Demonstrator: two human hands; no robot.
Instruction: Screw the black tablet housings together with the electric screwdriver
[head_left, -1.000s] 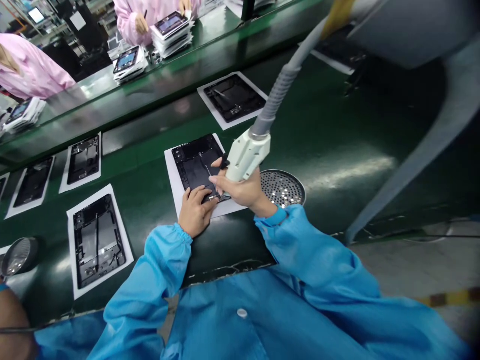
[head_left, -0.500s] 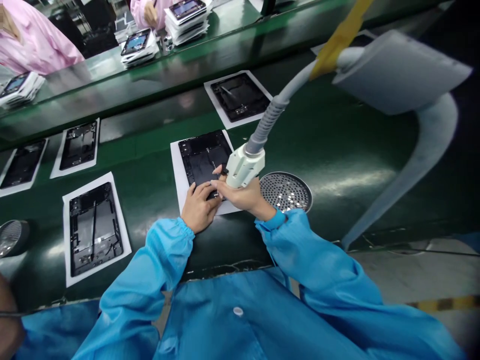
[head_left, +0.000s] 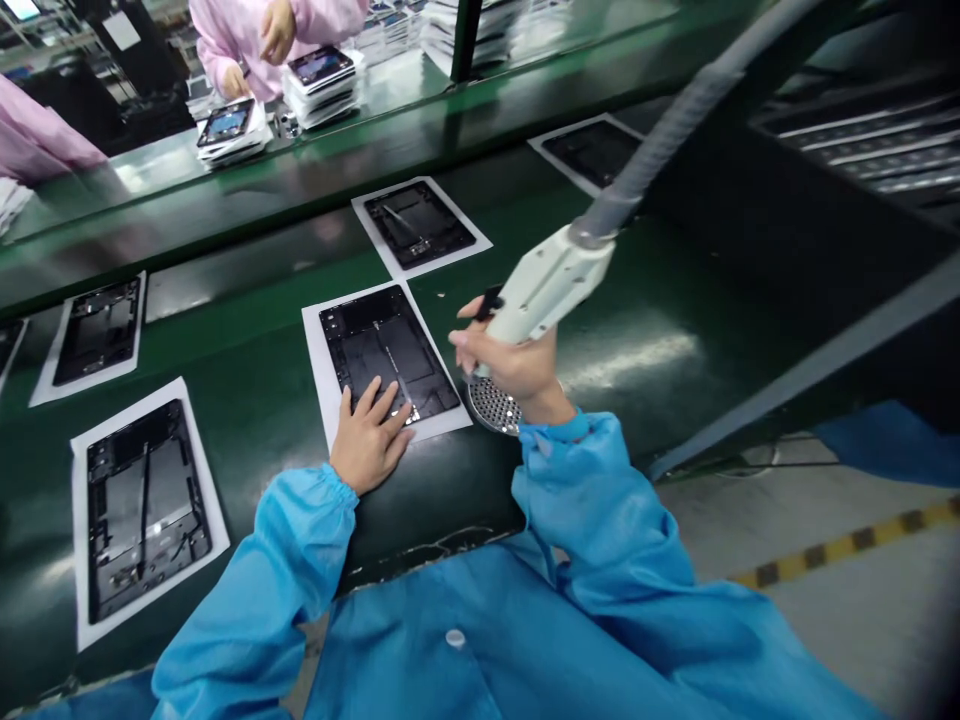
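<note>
A black device housing (head_left: 375, 345) lies on a white sheet (head_left: 322, 350) on the green bench. My left hand (head_left: 371, 435) rests with spread fingers on the housing's near edge. To the right of it, my right hand (head_left: 517, 360) is wrapped round a pale handheld tool (head_left: 551, 285), raised clear of the housing. A grey ribbed hose (head_left: 637, 170) runs up from the tool. Beneath my right hand sits a round perforated metal dish (head_left: 493, 405), partly hidden by the hand and holding small shiny pieces.
More housings on sheets lie at the left (head_left: 150, 510), farther left (head_left: 97, 330), behind (head_left: 420, 225) and at the back right (head_left: 592, 152). Across the bench, a person in pink (head_left: 247, 40) has hands near stacked devices (head_left: 322, 90). A grey tube (head_left: 810, 370) slants at the right.
My right hand has moved the tool away from the housing to the right, over the dish. The left hand's fingers have spread. The whole view has shifted, and the housing shows more fully.
</note>
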